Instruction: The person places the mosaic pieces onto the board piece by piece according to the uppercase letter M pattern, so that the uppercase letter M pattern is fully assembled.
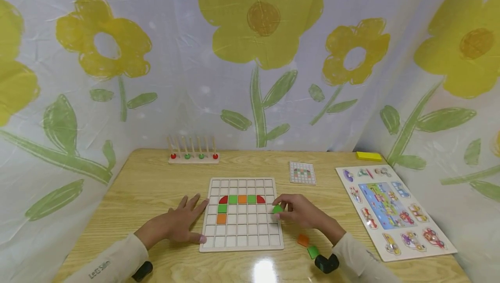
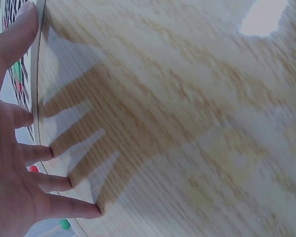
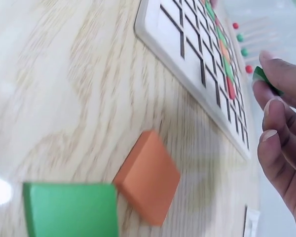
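Note:
A white grid board lies on the table, its square cells partly filled. Along an upper row run a red quarter-round tile, green and orange tiles and a second red quarter-round tile. Under the row's left end sit a green tile and an orange tile. My left hand is spread at the board's left edge, thumb at its lower left corner. At the right edge my right hand pinches a green tile between thumb and fingers.
Near my right forearm lie a loose orange tile and a loose green tile. A pattern card is behind the board. A peg stand with beads is at the back left. On the right lie a picture puzzle and a yellow block.

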`<state>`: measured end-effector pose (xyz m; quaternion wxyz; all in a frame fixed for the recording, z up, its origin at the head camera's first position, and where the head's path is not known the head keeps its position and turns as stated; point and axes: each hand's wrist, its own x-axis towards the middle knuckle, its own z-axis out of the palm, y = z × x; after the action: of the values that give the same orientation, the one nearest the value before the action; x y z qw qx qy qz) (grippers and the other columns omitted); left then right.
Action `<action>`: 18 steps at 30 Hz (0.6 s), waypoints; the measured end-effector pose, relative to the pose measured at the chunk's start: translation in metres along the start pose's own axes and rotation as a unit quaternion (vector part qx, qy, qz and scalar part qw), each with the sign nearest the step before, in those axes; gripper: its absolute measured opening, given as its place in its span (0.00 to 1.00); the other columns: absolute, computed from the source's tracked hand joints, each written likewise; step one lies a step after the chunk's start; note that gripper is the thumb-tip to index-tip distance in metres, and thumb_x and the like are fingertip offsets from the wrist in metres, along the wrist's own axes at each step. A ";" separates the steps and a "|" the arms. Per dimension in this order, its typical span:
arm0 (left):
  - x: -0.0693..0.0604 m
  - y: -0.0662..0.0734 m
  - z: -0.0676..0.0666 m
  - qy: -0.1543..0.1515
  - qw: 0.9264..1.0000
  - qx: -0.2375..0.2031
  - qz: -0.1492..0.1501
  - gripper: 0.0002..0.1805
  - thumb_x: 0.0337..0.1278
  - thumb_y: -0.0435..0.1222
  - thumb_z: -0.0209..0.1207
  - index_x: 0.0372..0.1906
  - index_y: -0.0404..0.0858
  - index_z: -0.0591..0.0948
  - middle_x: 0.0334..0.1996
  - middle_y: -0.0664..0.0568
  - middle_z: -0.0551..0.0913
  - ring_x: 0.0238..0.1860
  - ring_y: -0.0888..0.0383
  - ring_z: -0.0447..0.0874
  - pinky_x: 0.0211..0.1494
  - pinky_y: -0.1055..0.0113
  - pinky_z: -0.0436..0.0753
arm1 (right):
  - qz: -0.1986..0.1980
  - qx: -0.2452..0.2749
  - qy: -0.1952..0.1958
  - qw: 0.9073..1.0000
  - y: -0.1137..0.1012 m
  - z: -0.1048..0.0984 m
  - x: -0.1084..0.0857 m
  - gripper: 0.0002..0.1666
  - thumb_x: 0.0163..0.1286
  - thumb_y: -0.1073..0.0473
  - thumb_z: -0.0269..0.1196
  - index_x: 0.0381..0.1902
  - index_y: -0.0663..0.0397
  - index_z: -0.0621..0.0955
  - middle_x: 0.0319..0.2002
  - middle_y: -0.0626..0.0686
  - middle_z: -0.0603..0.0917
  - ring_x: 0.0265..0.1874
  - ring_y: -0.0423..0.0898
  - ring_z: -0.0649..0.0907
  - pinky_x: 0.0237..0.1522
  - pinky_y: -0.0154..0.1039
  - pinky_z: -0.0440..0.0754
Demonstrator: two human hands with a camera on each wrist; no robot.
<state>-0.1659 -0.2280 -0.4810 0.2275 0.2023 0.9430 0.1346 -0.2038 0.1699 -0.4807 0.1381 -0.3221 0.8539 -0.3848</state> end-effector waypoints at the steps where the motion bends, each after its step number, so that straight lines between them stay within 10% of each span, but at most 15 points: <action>1: 0.000 0.000 0.000 0.000 1.000 0.001 0.000 0.62 0.50 0.68 0.64 0.81 0.40 0.51 0.79 0.31 0.46 0.75 0.20 0.42 0.58 0.17 0.58 | 0.002 -0.001 0.000 1.000 -0.001 0.001 0.001 0.17 0.69 0.58 0.68 0.53 0.60 0.83 0.35 0.47 0.83 0.21 0.34 0.72 0.24 0.29 0.73; 18: 0.000 0.002 -0.001 0.003 1.000 0.001 0.002 0.62 0.50 0.67 0.64 0.81 0.40 0.51 0.79 0.31 0.46 0.75 0.20 0.42 0.57 0.17 0.58 | 0.007 0.003 -0.013 1.000 -0.014 0.010 0.022 0.19 0.72 0.63 0.63 0.59 0.62 0.81 0.42 0.54 0.87 0.18 0.33 0.71 0.23 0.28 0.72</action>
<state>-0.1654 -0.2269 -0.4795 0.2244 0.2044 0.9432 0.1352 -0.2090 0.1424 -0.4768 0.1529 -0.3206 0.8533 -0.3818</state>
